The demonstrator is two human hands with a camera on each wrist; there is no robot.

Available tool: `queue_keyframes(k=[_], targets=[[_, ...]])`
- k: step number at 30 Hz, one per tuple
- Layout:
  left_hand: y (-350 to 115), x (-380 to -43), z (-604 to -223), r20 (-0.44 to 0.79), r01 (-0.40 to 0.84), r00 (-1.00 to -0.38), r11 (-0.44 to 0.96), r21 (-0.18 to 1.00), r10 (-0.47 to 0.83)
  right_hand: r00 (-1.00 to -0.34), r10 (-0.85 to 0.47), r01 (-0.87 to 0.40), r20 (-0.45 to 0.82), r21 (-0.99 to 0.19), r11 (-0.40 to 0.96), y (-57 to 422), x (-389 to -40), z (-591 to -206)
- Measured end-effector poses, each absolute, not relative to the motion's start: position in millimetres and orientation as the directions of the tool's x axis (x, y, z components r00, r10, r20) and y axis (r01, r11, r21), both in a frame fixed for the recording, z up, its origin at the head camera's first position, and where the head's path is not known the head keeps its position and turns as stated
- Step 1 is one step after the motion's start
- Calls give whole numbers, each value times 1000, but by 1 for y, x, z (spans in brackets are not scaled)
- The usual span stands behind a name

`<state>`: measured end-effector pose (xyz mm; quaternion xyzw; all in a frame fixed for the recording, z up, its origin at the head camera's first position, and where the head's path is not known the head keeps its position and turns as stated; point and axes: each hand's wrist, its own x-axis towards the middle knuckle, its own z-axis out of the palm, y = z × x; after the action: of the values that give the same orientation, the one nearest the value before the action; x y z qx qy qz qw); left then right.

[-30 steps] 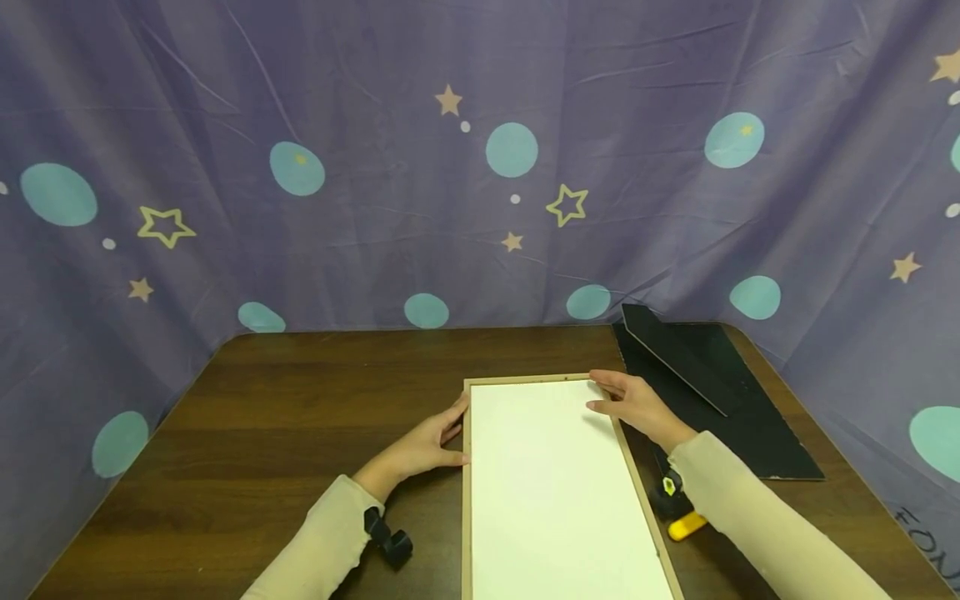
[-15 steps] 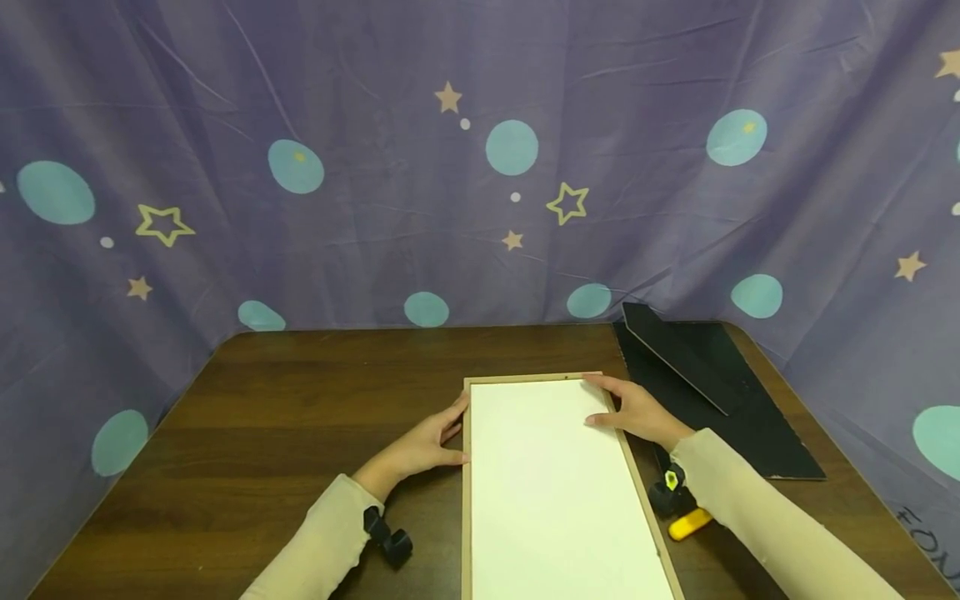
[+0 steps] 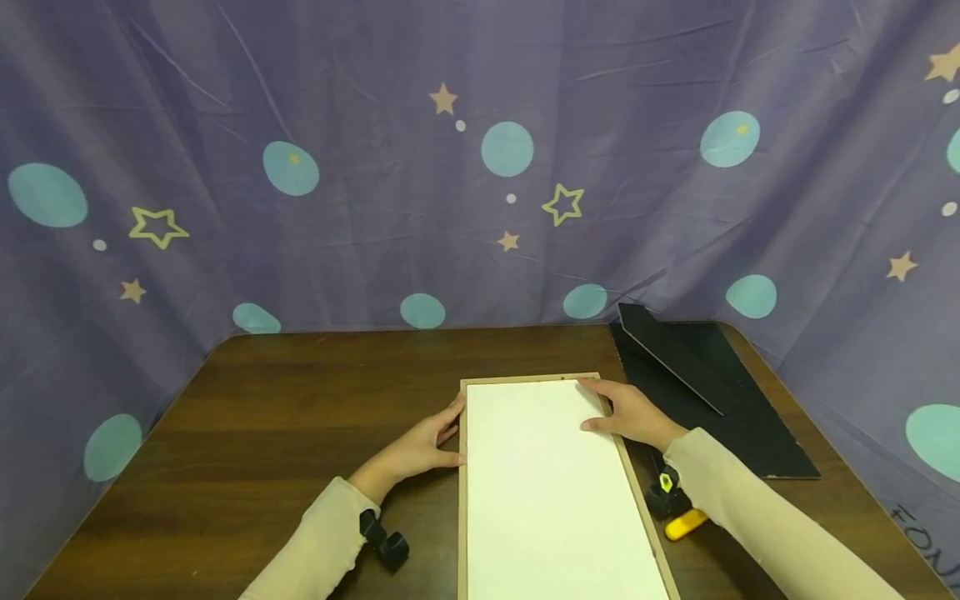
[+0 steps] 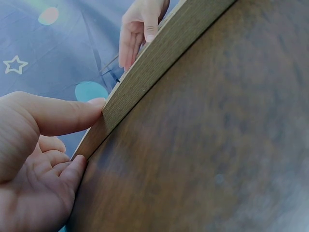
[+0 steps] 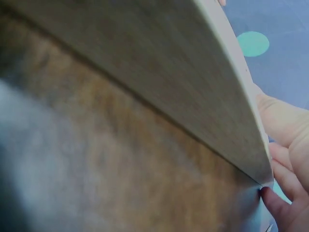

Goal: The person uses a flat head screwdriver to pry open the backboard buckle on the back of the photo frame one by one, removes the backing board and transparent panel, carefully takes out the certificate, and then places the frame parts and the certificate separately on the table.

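Observation:
A shallow rectangular wooden frame (image 3: pixel 462 525) lies on the table in the head view, with a flat white panel (image 3: pixel 558 500) inside it. My left hand (image 3: pixel 412 454) touches the frame's left side. Its thumb rests against the wooden side wall (image 4: pixel 140 79) in the left wrist view, while a lower finger meets the bottom edge. At the far right corner, my right hand (image 3: pixel 630 412) reaches over the rim, with thumb and index finger extended onto the white panel. The right wrist view shows that hand's fingers (image 5: pixel 285 171) beside the frame's end.
Behind my right forearm lies a black board (image 3: pixel 765 429), a narrow black flap (image 3: pixel 667 354) angled up from it. A yellow-handled object (image 3: pixel 686 525) sits under the right wrist, partly hidden. A brown wood-grain table (image 3: pixel 262 433) ends at a purple curtain (image 3: pixel 360 167).
My right hand has slid slightly left and toward me, its fingers settling lower on the panel's right edge. The left hand keeps its place on the frame.

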<state>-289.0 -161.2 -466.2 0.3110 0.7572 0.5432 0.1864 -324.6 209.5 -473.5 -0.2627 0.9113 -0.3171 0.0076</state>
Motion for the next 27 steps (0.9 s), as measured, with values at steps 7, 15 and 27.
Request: queue_keyframes(k=[7, 15, 27], targets=[[-162, -290, -467, 57, 270, -736, 215, 939, 675, -837, -523, -526, 160, -502, 687, 207, -322, -468], [-161, -290, -468, 59, 270, -735, 212, 939, 676, -799, -573, -593, 182, -398, 700, 206, -321, -465], [-161, -290, -469, 59, 271, -733, 212, 939, 677, -779, -607, -626, 158, -261, 735, 198, -318, -457]])
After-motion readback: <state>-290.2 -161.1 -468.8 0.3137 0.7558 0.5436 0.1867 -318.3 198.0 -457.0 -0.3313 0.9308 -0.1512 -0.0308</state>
